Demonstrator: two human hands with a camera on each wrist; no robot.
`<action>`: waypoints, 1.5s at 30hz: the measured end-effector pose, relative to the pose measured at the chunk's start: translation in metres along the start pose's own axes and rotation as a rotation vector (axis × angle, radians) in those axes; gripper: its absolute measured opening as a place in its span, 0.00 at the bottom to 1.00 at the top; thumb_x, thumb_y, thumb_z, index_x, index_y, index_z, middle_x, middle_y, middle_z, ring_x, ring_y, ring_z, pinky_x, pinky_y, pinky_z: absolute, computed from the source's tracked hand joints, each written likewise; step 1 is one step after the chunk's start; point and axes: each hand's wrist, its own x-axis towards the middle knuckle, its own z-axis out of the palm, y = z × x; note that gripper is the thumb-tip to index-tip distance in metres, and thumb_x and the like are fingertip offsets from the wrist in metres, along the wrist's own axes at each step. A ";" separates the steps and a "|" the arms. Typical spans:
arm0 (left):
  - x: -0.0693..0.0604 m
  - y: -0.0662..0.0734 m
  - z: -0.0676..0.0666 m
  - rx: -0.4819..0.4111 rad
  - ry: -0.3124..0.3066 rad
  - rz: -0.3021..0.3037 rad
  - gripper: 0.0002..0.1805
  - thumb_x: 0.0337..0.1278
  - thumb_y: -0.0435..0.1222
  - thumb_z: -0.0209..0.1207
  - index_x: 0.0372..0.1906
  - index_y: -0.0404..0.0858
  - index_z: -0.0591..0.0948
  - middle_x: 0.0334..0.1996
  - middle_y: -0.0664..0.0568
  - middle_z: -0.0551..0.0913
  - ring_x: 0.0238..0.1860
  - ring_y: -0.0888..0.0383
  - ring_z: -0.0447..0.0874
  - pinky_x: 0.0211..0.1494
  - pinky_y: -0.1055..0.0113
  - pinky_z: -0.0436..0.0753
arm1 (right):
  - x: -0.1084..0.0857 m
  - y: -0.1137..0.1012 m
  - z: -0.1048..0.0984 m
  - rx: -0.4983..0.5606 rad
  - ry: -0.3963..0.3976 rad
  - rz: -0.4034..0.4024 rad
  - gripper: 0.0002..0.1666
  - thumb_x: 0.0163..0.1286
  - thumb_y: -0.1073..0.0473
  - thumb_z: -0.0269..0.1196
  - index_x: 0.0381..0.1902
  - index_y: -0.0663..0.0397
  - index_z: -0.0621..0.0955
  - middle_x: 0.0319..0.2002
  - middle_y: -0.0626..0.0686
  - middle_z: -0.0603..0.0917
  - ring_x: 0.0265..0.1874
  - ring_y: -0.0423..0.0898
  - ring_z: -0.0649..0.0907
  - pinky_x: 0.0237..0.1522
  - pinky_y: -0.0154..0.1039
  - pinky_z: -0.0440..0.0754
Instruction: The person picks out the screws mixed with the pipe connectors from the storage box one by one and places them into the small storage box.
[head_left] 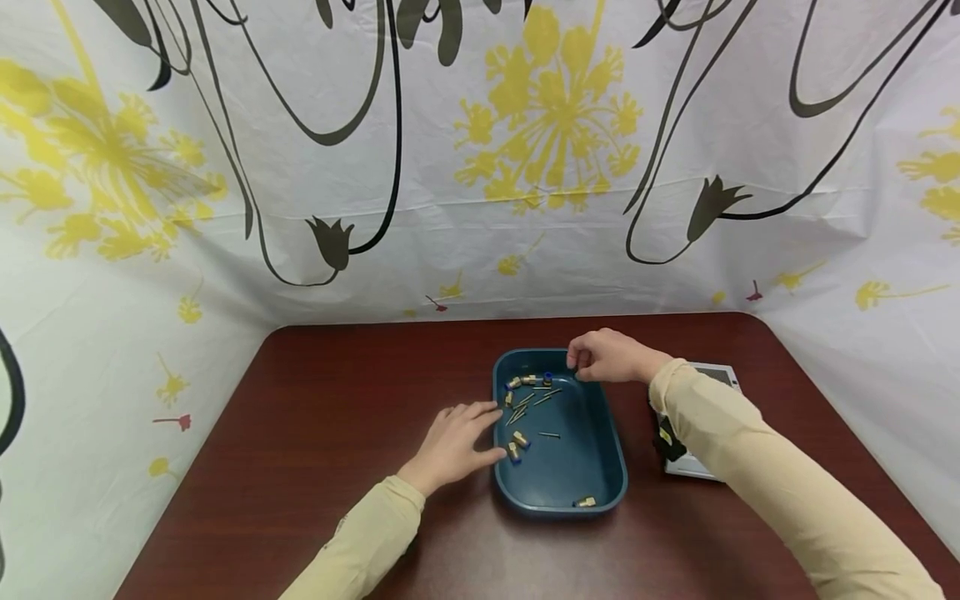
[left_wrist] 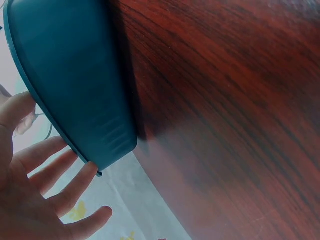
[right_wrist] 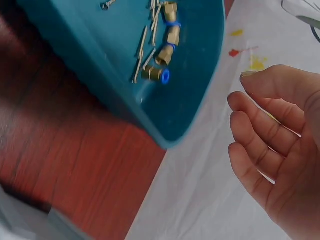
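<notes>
A blue tray (head_left: 573, 467) stands on the table, holding several brass fittings (head_left: 521, 439) and several screws (head_left: 550, 434). My left hand (head_left: 453, 446) rests with spread fingers on the tray's left rim; the left wrist view shows this hand (left_wrist: 45, 195) against the outer edge of the tray (left_wrist: 75, 75). Above the far right corner of the tray is my right hand (head_left: 611, 356), its fingers loosely bent. In the right wrist view that hand (right_wrist: 280, 135) holds nothing and is apart from the tray (right_wrist: 175, 117), where a fitting with a blue ring (right_wrist: 155, 74) lies near the end.
Right of the tray, partly under my right sleeve, lies a white and grey device (head_left: 693, 467) with a black item (head_left: 670, 440) at its left side. The brown table (head_left: 337, 392) reaches a patterned white cloth (head_left: 420, 292) behind.
</notes>
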 end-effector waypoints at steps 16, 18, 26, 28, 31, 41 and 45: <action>0.000 0.001 0.000 0.005 -0.006 -0.014 0.32 0.48 0.53 0.58 0.58 0.42 0.71 0.57 0.51 0.68 0.54 0.52 0.67 0.53 0.51 0.64 | 0.028 -0.021 0.032 0.031 -0.099 -0.004 0.06 0.56 0.67 0.59 0.32 0.51 0.77 0.26 0.44 0.76 0.24 0.39 0.74 0.29 0.36 0.73; 0.000 0.001 0.000 0.003 -0.005 -0.015 0.32 0.48 0.53 0.58 0.58 0.42 0.71 0.57 0.51 0.68 0.54 0.52 0.67 0.53 0.51 0.64 | 0.029 -0.021 0.038 0.036 -0.107 0.008 0.07 0.56 0.67 0.60 0.32 0.51 0.77 0.26 0.44 0.76 0.24 0.39 0.74 0.29 0.35 0.73; 0.000 0.001 0.001 -0.004 -0.009 -0.013 0.32 0.48 0.53 0.57 0.58 0.42 0.71 0.57 0.52 0.68 0.55 0.52 0.67 0.53 0.51 0.64 | 0.034 -0.019 0.058 0.079 -0.153 0.094 0.08 0.55 0.68 0.60 0.35 0.57 0.78 0.28 0.45 0.76 0.26 0.41 0.75 0.29 0.37 0.73; -0.001 0.001 0.000 -0.004 -0.004 -0.009 0.32 0.48 0.53 0.58 0.58 0.42 0.71 0.57 0.51 0.68 0.55 0.52 0.67 0.53 0.51 0.64 | 0.035 -0.018 0.062 0.096 -0.158 0.115 0.08 0.54 0.68 0.60 0.34 0.57 0.78 0.27 0.45 0.75 0.25 0.41 0.75 0.29 0.37 0.73; -0.001 0.001 0.000 -0.004 -0.002 -0.008 0.32 0.48 0.53 0.58 0.58 0.42 0.71 0.57 0.51 0.68 0.55 0.52 0.67 0.53 0.51 0.64 | 0.037 -0.016 0.070 0.112 -0.169 0.136 0.08 0.53 0.70 0.60 0.33 0.57 0.78 0.26 0.45 0.75 0.24 0.41 0.74 0.28 0.37 0.73; 0.000 0.000 0.001 0.002 -0.006 -0.009 0.32 0.48 0.53 0.57 0.58 0.42 0.71 0.57 0.52 0.68 0.55 0.52 0.66 0.54 0.52 0.63 | 0.041 -0.014 0.085 0.096 -0.177 0.170 0.08 0.49 0.71 0.62 0.28 0.57 0.78 0.23 0.46 0.75 0.22 0.42 0.73 0.26 0.36 0.72; 0.000 0.000 0.001 0.006 -0.010 -0.007 0.32 0.49 0.53 0.57 0.58 0.42 0.71 0.58 0.52 0.68 0.55 0.52 0.66 0.53 0.51 0.63 | 0.044 -0.014 0.088 0.054 -0.191 0.186 0.08 0.48 0.70 0.63 0.27 0.54 0.78 0.22 0.44 0.75 0.22 0.41 0.73 0.26 0.36 0.72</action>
